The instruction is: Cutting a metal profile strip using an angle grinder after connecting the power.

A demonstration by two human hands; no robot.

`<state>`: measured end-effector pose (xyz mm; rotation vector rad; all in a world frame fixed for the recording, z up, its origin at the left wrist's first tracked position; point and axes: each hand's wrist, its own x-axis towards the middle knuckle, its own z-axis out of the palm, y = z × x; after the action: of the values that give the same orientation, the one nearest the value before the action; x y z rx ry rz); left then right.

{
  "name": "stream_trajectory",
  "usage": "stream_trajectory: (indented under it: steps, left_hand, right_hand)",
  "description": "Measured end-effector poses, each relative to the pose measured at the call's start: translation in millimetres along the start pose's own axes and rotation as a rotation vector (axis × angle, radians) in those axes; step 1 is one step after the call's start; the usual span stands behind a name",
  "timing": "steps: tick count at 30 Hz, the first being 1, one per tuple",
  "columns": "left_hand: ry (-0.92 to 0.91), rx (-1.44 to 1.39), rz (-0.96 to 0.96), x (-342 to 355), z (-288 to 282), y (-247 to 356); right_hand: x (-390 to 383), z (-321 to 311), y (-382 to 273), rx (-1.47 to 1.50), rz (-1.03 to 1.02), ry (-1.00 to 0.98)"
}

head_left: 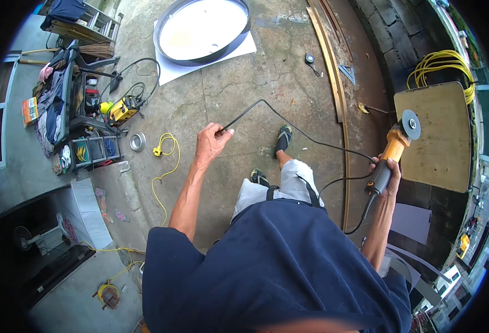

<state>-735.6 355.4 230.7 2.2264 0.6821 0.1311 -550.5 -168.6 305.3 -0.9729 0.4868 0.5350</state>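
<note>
- The right hand (pixel 387 176) is wrapped around the dark rear handle of an angle grinder (pixel 395 145), fingers pressed tight on it; the tool is held up in the air, just beside the near edge of a tan board (pixel 441 139)
- The left hand (pixel 211 140) pinches the grinder's black power cord (pixel 289 125) between thumb and fingers, lifting a loop of it above the concrete floor (pixel 244 72)
- Judging by this, the work looks at its start: the tool is in hand and the cord is being sorted, and the disc touches nothing
- The grinder has an orange-yellow body and a round grey disc at its head, facing up
- A large round black-rimmed pan (pixel 203 28) lies well apart at the floor's far edge
</note>
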Motion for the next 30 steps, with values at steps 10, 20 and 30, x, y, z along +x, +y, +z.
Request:
stream_trajectory:
  steps: [10,20,30]
  left_hand:
    - [-0.417,0.002,0.435,176.8,70.0,91.5]
    - [-1.059,0.076,0.767,306.2,156.5,128.7]
    - [-1.248,0.125,0.876,352.2,225.0,84.1]
  right_hand:
    - [54.3,5.1,49.9,0.106,0.026,0.238]
    - [42.1,32.5,141.2,0.259,-0.188,0.551]
    - [78.3,71.5,235.9,0.326,-0.180,0.749]
